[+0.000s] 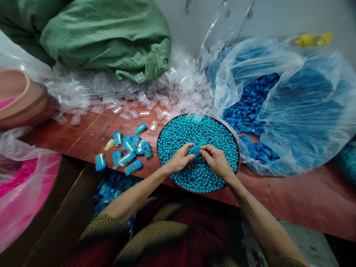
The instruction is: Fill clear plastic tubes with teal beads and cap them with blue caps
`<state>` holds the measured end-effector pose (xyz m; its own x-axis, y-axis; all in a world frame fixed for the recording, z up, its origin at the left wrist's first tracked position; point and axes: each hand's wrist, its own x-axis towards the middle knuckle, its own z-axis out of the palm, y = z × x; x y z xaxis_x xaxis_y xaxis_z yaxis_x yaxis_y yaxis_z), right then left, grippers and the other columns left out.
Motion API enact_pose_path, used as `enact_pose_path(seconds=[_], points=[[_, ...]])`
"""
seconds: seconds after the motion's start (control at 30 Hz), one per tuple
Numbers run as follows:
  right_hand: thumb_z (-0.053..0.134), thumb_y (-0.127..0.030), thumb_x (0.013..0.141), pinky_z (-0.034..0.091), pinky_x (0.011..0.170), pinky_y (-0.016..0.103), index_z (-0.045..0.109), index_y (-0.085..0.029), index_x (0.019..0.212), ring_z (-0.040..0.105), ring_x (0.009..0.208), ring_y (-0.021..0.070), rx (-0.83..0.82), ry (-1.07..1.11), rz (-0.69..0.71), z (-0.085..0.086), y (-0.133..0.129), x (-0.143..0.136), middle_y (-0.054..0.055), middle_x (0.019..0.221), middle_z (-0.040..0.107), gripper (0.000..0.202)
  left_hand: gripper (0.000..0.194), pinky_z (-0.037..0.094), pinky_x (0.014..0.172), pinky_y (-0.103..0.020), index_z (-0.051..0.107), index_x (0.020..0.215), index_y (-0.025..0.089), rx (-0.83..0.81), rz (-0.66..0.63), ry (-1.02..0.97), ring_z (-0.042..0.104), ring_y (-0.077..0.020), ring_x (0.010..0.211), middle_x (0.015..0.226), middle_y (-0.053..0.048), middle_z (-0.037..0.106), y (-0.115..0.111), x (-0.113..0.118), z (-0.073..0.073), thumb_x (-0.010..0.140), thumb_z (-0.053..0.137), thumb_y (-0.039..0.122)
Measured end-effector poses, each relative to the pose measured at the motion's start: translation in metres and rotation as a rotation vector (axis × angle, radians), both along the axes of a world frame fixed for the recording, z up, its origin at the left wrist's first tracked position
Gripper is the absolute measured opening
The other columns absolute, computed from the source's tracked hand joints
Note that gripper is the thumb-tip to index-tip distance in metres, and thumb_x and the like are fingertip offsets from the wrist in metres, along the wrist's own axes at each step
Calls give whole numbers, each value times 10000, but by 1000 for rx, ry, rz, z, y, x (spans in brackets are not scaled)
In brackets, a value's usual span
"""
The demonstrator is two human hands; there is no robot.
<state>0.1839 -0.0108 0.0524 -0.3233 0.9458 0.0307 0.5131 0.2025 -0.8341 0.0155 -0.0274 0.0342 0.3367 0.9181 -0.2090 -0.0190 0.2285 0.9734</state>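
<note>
Above a round tub filled with small blue balls, both hands meet at a small clear bottle with a blue cap. My left hand is closed around the bottle's body, which its fingers mostly cover. The thumb and fingers of my right hand pinch at the blue cap from the right side. Left of the tub, several capped bottles with blue balls inside lie on the red-brown table. A couple of clear empty bottles rest on the balls at the tub's far rim.
A heap of clear empty bottles spreads along the back, beneath a green sack. At right, a plastic bag holds blue caps. A pink basin and a bag of pink pieces are at left.
</note>
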Motion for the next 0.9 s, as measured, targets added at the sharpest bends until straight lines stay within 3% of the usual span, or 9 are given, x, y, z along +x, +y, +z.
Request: enact_pose_path(seconds=[0.1, 0.3, 0.5, 0.73, 0.9], points=[[504, -343, 848, 420, 563, 249, 684, -191, 910, 549, 541, 128, -27, 59, -54, -1, -3, -2, -18, 615, 598, 244, 576, 450, 405, -194, 325, 1334, 189, -28, 19, -4, 521, -66, 459, 795, 10, 533, -3, 2, 1, 797, 528, 242], [528, -338, 833, 436, 549, 243, 703, -182, 905, 565, 526, 130, -14, 109, -138, 0, -9, -6, -14, 579, 606, 246, 598, 405, 372, -163, 332, 1364, 176, 19, 30, -2, 505, -69, 450, 678, 39, 493, -5, 3, 4, 801, 524, 236], [517, -334, 849, 456, 541, 240, 708, -185, 908, 590, 522, 133, 1, 119, -128, 2, -15, -5, -4, 599, 645, 249, 579, 374, 355, -158, 337, 1351, 187, -1, 42, -49, 503, -59, 451, 762, 20, 530, -9, 4, 9, 799, 510, 212], [517, -280, 841, 496, 629, 258, 713, -200, 938, 630, 627, 145, 136, 85, 72, -1, -11, 2, 21, 740, 704, 233, 334, 325, 339, -152, 456, 1124, 188, 40, 131, -76, 441, -22, 372, 730, 55, 514, -15, 10, 13, 796, 505, 224], [564, -255, 800, 515, 775, 315, 669, -209, 1059, 639, 826, 173, 100, 121, 166, 1, -8, 12, 45, 926, 699, 282, 335, 348, 343, -156, 446, 1117, 203, 30, 146, -55, 479, -39, 391, 745, 48, 527, -14, 5, 12, 800, 526, 277]])
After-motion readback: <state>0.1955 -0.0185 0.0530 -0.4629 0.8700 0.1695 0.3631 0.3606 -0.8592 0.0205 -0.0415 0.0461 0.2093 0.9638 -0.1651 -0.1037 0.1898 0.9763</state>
